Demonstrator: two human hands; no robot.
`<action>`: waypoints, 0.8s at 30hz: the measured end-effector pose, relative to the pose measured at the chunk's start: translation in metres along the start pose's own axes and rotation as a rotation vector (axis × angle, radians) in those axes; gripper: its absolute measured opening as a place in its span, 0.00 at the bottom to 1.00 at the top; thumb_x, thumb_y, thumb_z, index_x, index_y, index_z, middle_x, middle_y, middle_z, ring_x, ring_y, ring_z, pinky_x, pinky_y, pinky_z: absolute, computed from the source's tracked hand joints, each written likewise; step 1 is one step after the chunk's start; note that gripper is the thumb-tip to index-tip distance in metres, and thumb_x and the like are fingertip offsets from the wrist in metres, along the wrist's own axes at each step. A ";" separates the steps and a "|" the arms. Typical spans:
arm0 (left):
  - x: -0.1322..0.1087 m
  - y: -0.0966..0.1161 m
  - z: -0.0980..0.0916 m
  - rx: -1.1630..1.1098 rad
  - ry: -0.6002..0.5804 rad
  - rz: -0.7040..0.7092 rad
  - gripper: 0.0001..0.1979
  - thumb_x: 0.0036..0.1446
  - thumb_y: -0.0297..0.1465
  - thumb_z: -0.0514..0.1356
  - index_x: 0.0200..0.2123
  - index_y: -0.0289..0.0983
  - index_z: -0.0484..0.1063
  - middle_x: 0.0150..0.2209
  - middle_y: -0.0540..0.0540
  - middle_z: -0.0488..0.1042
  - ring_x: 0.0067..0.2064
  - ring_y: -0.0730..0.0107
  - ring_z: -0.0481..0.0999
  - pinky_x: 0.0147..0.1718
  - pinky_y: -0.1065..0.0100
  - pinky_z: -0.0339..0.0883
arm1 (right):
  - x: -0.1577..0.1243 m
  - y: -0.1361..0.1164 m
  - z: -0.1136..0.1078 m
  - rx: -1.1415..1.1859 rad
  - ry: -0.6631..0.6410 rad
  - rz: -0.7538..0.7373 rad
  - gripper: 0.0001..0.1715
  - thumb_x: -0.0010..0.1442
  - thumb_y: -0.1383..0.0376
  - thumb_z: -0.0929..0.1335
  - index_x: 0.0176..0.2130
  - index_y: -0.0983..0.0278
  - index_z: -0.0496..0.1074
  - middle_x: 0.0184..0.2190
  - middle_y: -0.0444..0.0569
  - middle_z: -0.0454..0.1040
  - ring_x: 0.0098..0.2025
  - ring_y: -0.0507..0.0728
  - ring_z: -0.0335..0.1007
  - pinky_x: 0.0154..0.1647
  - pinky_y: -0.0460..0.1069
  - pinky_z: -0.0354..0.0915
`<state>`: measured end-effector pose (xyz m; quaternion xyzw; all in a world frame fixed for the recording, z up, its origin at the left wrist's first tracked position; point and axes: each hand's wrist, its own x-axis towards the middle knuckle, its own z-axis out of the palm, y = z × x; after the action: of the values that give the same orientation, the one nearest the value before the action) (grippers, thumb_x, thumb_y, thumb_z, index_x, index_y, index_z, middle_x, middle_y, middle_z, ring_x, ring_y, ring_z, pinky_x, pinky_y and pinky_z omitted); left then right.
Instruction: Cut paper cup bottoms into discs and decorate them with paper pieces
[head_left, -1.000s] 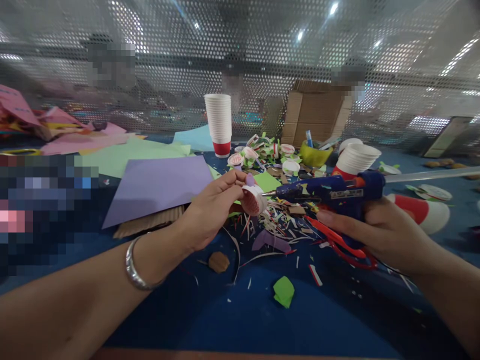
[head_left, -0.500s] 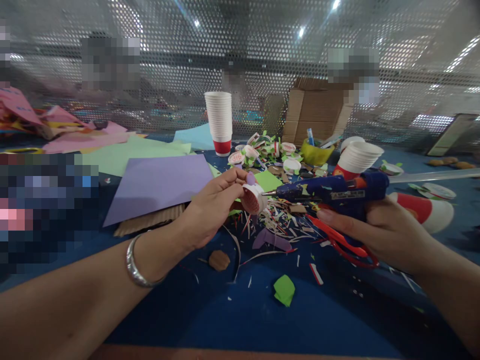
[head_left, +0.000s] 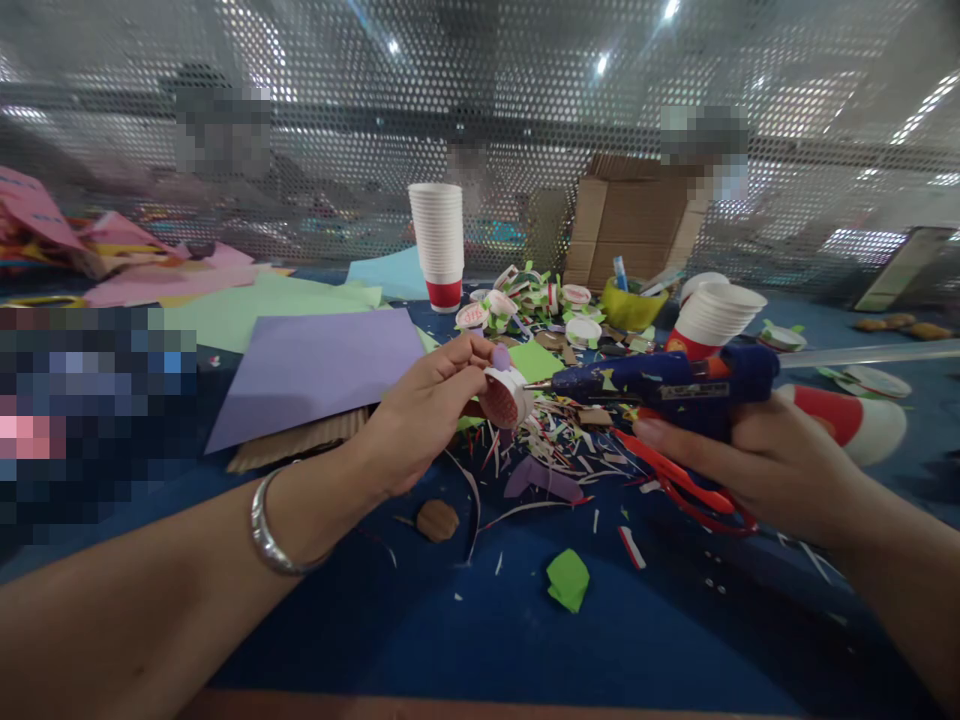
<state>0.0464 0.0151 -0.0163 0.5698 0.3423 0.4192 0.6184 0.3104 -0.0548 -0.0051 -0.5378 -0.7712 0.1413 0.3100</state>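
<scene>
White cup piece (head_left: 511,398) barely budged: pinched in left hand (head_left: 424,420), glue gun (head_left: 637,380) gripped in right hand (head_left: 757,450) just right of it, probably same step.

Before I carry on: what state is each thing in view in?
Left hand, pinching white piece
Right hand, gripping glue gun
Glue gun, stick in rear, nozzle at white piece; contact unclear
Scissors, lying down; open or shut unclear
Tall cup stack, upright
Short cup stack, tilted
Loose cup, on its side
Yellow bowl, holding things
Purple sheet, over cardboard
</scene>
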 end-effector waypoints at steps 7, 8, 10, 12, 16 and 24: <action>0.001 0.000 0.000 0.014 0.004 0.005 0.07 0.57 0.23 0.55 0.37 0.39 0.69 0.28 0.53 0.74 0.29 0.75 0.74 0.33 0.70 0.70 | -0.001 0.004 0.000 -0.007 0.016 0.003 0.19 0.63 0.47 0.69 0.38 0.56 0.82 0.36 0.46 0.84 0.38 0.64 0.78 0.55 0.62 0.72; 0.001 0.000 0.000 0.014 0.004 0.004 0.07 0.58 0.23 0.55 0.37 0.39 0.69 0.28 0.53 0.74 0.29 0.75 0.74 0.33 0.70 0.70 | -0.001 0.005 0.000 -0.007 0.010 0.003 0.18 0.63 0.47 0.69 0.40 0.56 0.82 0.39 0.46 0.84 0.40 0.64 0.79 0.55 0.61 0.72; 0.001 0.000 0.000 0.016 0.005 0.003 0.07 0.58 0.23 0.55 0.37 0.39 0.69 0.28 0.53 0.74 0.29 0.75 0.74 0.33 0.70 0.70 | -0.001 0.006 0.001 -0.009 -0.005 -0.002 0.18 0.64 0.48 0.69 0.43 0.56 0.82 0.41 0.46 0.84 0.42 0.64 0.79 0.54 0.60 0.72; 0.000 0.000 -0.001 0.020 0.007 0.004 0.07 0.58 0.23 0.55 0.38 0.39 0.69 0.28 0.53 0.74 0.29 0.75 0.74 0.34 0.69 0.70 | -0.002 0.007 0.001 -0.004 -0.013 0.004 0.18 0.64 0.49 0.69 0.43 0.56 0.82 0.40 0.46 0.84 0.41 0.63 0.79 0.53 0.59 0.73; 0.000 -0.001 0.000 0.014 0.016 0.010 0.07 0.58 0.23 0.55 0.37 0.39 0.70 0.28 0.53 0.74 0.29 0.74 0.74 0.34 0.68 0.70 | -0.003 0.005 0.000 -0.019 -0.015 0.028 0.19 0.64 0.48 0.69 0.42 0.56 0.82 0.38 0.45 0.85 0.38 0.62 0.79 0.47 0.58 0.75; 0.001 0.001 0.001 0.011 0.028 -0.018 0.08 0.56 0.22 0.55 0.37 0.39 0.69 0.27 0.53 0.75 0.29 0.73 0.75 0.33 0.68 0.70 | 0.001 0.001 0.000 -0.032 0.003 -0.005 0.20 0.64 0.49 0.68 0.36 0.59 0.83 0.31 0.46 0.84 0.33 0.61 0.78 0.39 0.56 0.75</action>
<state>0.0475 0.0157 -0.0155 0.5644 0.3582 0.4195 0.6142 0.3111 -0.0539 -0.0051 -0.5410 -0.7742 0.1278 0.3028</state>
